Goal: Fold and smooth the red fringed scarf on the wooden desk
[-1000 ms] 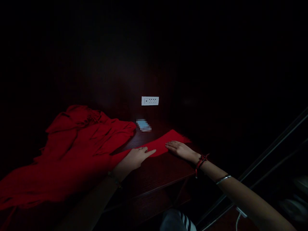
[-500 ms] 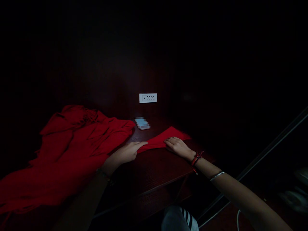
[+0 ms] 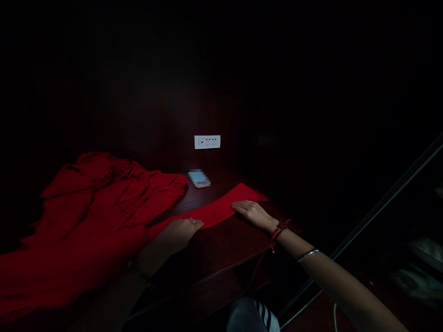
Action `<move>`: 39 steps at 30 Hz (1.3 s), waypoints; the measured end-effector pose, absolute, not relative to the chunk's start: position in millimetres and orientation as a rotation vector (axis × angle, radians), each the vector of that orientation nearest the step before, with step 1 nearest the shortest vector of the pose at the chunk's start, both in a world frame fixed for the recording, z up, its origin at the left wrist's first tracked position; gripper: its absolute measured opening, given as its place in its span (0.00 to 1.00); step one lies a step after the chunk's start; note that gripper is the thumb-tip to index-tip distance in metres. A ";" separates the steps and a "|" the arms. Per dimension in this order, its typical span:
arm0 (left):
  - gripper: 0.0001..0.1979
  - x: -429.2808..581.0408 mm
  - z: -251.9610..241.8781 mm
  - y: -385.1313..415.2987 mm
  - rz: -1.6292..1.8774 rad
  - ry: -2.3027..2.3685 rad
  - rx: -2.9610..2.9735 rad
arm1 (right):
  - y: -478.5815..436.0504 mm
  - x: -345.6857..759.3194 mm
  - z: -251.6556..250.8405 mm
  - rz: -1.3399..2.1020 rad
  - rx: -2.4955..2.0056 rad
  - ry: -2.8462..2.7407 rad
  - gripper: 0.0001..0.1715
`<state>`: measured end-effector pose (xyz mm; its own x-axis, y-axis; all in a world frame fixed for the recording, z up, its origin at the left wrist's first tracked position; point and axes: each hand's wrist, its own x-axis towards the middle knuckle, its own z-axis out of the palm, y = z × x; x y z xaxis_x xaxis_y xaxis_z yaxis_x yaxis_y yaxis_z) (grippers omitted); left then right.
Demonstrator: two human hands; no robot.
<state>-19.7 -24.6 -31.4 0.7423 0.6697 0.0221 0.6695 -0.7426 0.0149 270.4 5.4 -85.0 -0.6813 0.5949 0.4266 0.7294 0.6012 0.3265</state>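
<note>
A long red scarf (image 3: 216, 211) with fringed ends lies across a dark wooden desk (image 3: 221, 251). Its narrow strip runs flat toward the right, while the rest spreads in a loose, wrinkled heap at the left. My left hand (image 3: 182, 234), wearing a ring, is closed at the strip's near edge; its thumb and some fingers are hidden. Farther right, my right hand (image 3: 254, 214) rests on the strip with its fingers stretched out flat, close to the fringed end.
A pale blue, blurred flat object (image 3: 199, 178) lies on the desk behind the strip. Above it, a white power socket (image 3: 207, 142) is fixed to the dark wall. A striped trouser leg (image 3: 254, 316) shows below the desk's front edge. At right stands a slanting metal edge (image 3: 346, 249).
The bunched part of the strip between my hands has spread flatter and wider. My left hand has moved nearer and slightly left. The whole view has shifted a little.
</note>
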 end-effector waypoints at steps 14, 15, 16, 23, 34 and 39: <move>0.24 -24.6 -62.7 -8.9 0.008 1.264 2.924 | 1.3 269.7 -82.3 -0.863 -1.086 -2.597 0.19; 0.24 -29.6 -67.1 -8.9 0.023 1.221 2.971 | 0.8 270.3 -82.3 -0.853 -1.090 -2.597 0.19; 0.23 -36.0 -70.5 -9.7 0.047 1.158 3.022 | 0.4 271.2 -82.4 -0.838 -1.090 -2.599 0.19; 0.22 -85.4 -66.2 -27.5 0.041 1.029 3.046 | 2.6 279.9 -85.7 -0.661 -1.093 -2.636 0.19; 0.21 -44.8 -25.5 26.5 0.177 1.244 2.508 | -35.2 217.3 -65.6 -0.551 -0.990 -2.568 0.19; 0.13 -26.5 -35.3 57.5 0.098 1.305 2.249 | -45.5 175.6 -55.6 -0.696 -0.916 -2.756 0.13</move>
<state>-26.5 57.5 -35.3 0.5297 0.8249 -0.1973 0.7862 -0.3902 0.4792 175.6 -45.5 -55.6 -0.8009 0.5267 0.2847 0.5987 0.7051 0.3799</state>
